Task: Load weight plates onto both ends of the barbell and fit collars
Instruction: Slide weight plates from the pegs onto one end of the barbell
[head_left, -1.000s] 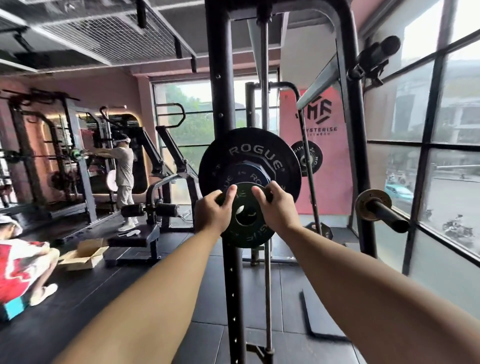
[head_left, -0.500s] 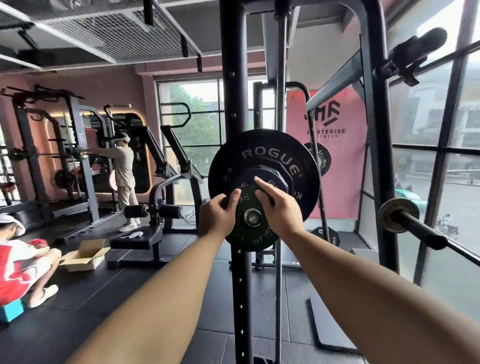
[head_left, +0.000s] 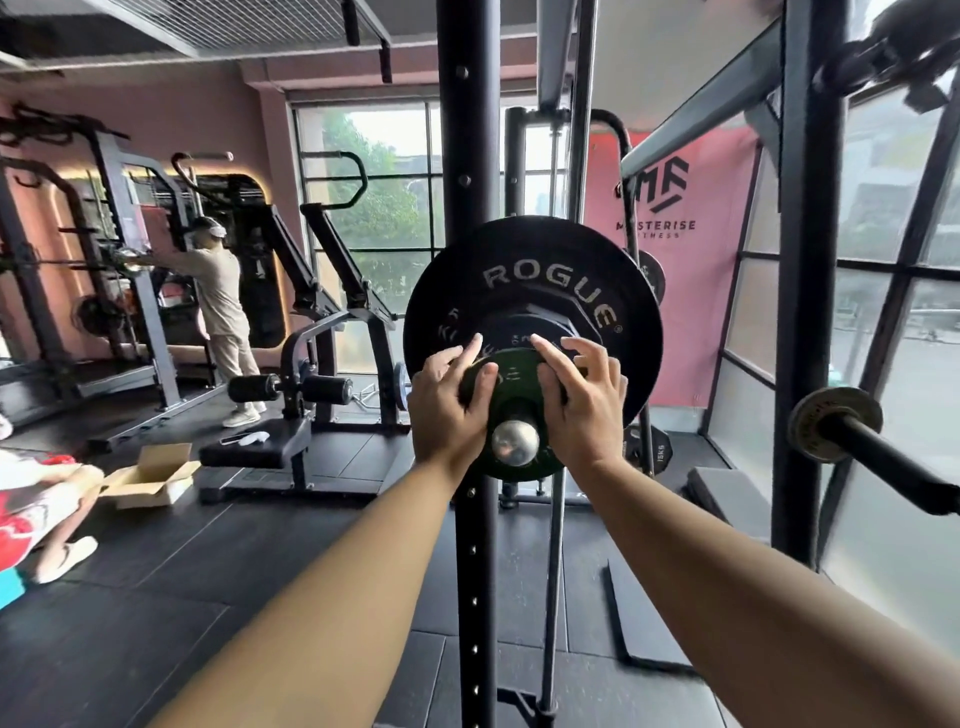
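Green change plate (head_left: 511, 387) is sitting on the barbell sleeve (head_left: 515, 441), whose shiny steel end is poking out through its centre hole, and I am pressing it toward the plates behind. I am holding my left hand (head_left: 447, 402) on its left edge with the thumb across the face and the index finger pointing up; my right hand (head_left: 582, 400) is cupping the right edge, fingers curled round the rim. Both hands are closed on the disc, not spread flat. I judge it light for a plate, rigid, with a rubbery matte coat that is gripping well enough; the rim at opposite sides is the place to hold it, keeping it square so that it is not binding on the sleeve. Its raised lettering is running under my fingers and I cannot read it.

Just behind it a small black plate (head_left: 540, 325) is sitting against the large black bumper plate (head_left: 535, 291), which is showing "ROGUE" in pale letters. No collar is showing on the sleeve. Further back a plate marked "15KG" (head_left: 649, 451) is resting low, and the pink banner (head_left: 670, 249) is reading "MASTERISE FITNESS".
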